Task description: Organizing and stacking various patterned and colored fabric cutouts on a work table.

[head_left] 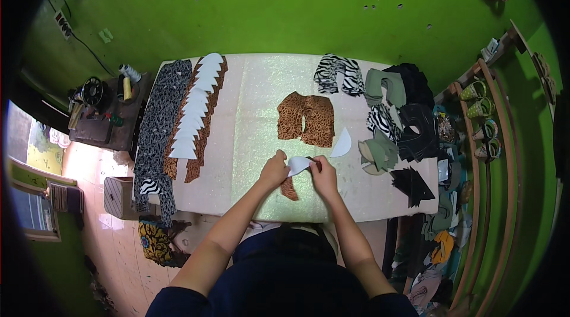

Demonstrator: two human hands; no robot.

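Near the front edge of the table, my left hand (274, 168) pinches one end of a curved white piece (298, 165). At its other end, my right hand (323, 178) grips it together with a dark edge of material. A leopard-print fabric piece (289, 189) hangs below the white one, between my hands; how the two are joined is hard to see. Just beyond my right hand lies a loose white half-moon piece (341, 143). Farther back, brown leopard-print pieces (306, 119) lie in two adjoining stacks.
Overlapping white pieces (196, 106) run along leopard-print fabric at left, beside grey patterned pieces (160, 109). Zebra-print (338, 73), green (385, 86) and black pieces (412, 186) lie at right. A sewing machine (95, 92) stands left; a wooden shoe rack (482, 168) is right.
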